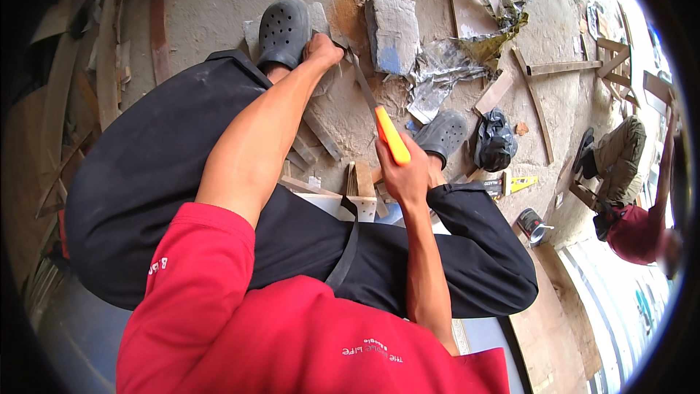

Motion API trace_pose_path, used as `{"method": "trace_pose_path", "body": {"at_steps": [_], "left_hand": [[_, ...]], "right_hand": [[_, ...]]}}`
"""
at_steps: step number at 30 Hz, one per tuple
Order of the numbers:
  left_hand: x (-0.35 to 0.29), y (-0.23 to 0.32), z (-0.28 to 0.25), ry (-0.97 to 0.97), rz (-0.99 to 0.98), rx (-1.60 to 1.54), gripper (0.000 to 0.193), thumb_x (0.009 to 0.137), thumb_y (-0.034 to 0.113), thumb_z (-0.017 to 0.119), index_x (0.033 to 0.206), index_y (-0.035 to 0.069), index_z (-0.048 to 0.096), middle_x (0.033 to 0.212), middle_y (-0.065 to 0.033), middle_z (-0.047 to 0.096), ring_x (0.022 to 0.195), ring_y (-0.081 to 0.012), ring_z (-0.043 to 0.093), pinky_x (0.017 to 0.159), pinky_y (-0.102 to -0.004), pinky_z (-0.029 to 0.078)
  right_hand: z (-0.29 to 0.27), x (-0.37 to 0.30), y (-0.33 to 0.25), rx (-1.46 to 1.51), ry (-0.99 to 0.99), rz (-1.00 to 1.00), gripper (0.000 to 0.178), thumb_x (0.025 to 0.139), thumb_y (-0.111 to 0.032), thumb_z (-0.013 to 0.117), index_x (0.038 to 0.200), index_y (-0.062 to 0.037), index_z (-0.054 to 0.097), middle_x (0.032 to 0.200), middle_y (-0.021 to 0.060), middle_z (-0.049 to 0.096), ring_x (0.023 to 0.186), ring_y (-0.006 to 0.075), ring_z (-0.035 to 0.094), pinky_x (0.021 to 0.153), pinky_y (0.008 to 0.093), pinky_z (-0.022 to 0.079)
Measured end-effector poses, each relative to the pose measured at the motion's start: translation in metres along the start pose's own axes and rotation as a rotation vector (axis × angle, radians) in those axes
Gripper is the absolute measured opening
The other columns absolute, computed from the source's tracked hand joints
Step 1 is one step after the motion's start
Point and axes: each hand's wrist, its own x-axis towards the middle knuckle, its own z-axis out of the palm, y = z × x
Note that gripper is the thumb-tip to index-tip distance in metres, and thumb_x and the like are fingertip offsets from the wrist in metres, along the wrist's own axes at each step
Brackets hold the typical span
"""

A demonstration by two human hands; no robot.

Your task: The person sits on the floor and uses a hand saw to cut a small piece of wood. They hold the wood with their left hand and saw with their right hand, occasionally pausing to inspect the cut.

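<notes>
My right hand is wrapped round the yellow-and-orange handle of a hand tool. Its long, narrow grey metal blade points up and to the left, away from me. Beside my left shoe, my left hand is closed low over the ground, with a small dark, thin piece at its fingers. The blade's tip meets or overlaps that piece; whether they touch I cannot tell. A rough grey block with a blue patch lies just right of the tip.
Crumpled silvery sheeting lies past the block. A black plastic bag, a yellow-handled saw and an open paint can are to the right. Wood offcuts lie between my feet. Another person sits at far right.
</notes>
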Motion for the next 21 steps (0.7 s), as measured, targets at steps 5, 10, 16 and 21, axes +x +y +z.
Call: {"method": "trace_pose_path", "body": {"at_steps": [5, 10, 16, 21], "left_hand": [[0.007, -0.016, 0.009, 0.125, 0.045, -0.021, 0.024, 0.070, 0.017, 0.063, 0.088, 0.005, 0.075, 0.091, -0.0199, 0.070, 0.093, -0.0341, 0.068, 0.085, -0.0375, 0.051], [0.012, -0.012, 0.014, 0.152, 0.021, -0.006, 0.024, 0.070, 0.017, 0.064, 0.088, 0.005, 0.075, 0.091, -0.0205, 0.070, 0.093, -0.0339, 0.068, 0.085, -0.0370, 0.051], [0.008, -0.013, 0.012, 0.166, 0.029, -0.011, 0.023, 0.069, 0.017, 0.065, 0.086, 0.005, 0.075, 0.091, -0.0201, 0.070, 0.093, -0.0329, 0.068, 0.085, -0.0361, 0.051], [0.008, -0.009, 0.012, 0.129, 0.013, 0.038, 0.021, 0.070, 0.017, 0.065, 0.084, 0.006, 0.075, 0.088, -0.0187, 0.071, 0.090, -0.0321, 0.069, 0.083, -0.0365, 0.051]], "right_hand": [[-0.014, -0.014, -0.013, -0.078, -0.052, -0.025, 0.022, 0.084, -0.019, 0.070, 0.079, -0.0005, 0.058, 0.060, 0.0162, 0.056, 0.054, 0.0288, 0.058, 0.053, 0.0367, 0.044], [0.008, 0.006, 0.001, 0.000, -0.008, 0.002, 0.020, 0.084, -0.018, 0.070, 0.082, -0.0006, 0.060, 0.064, 0.0153, 0.058, 0.056, 0.0265, 0.058, 0.056, 0.0349, 0.045], [-0.019, -0.022, -0.006, -0.038, -0.018, -0.041, 0.024, 0.085, -0.022, 0.069, 0.081, -0.0005, 0.059, 0.064, 0.0194, 0.058, 0.058, 0.0357, 0.059, 0.055, 0.0379, 0.045], [0.001, 0.006, 0.001, -0.024, -0.024, 0.013, 0.025, 0.084, -0.023, 0.069, 0.081, -0.0002, 0.059, 0.063, 0.0196, 0.058, 0.057, 0.0352, 0.059, 0.054, 0.0378, 0.045]]}}
